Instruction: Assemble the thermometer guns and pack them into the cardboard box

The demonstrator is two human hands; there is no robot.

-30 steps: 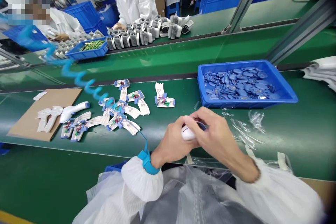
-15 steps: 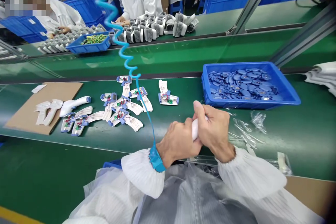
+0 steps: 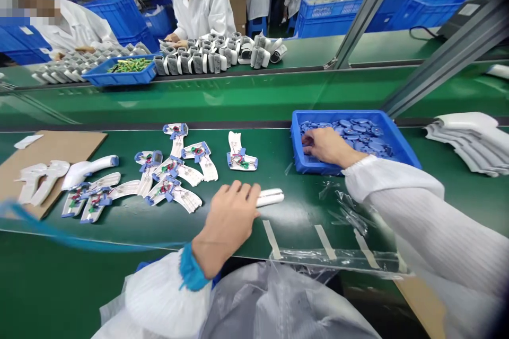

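My left hand (image 3: 233,217) lies on the green belt near its front edge, with the fingers folded over one end of a white plastic casing (image 3: 272,197); the rest of the casing sticks out to the right. My right hand (image 3: 323,146) is inside the blue bin (image 3: 401,145), at its left side. Its fingers curl down among the small blue parts (image 3: 360,131), and whatever they pinch is hidden. Several open white casing halves with wiring and blue pieces (image 3: 170,169) lie to the left of my left hand.
A cardboard sheet (image 3: 59,143) holding white casings lies at far left. A stack of white casings (image 3: 465,140) sits at right, and clear film scraps (image 3: 345,206) lie by the front edge. Across the belt, people in white coats work beside rows of grey devices (image 3: 214,55) and a blue tray (image 3: 119,71).
Both hands held the white casing together before. My right hand has let go and reached into the blue bin. My left hand has lowered the casing onto the belt.
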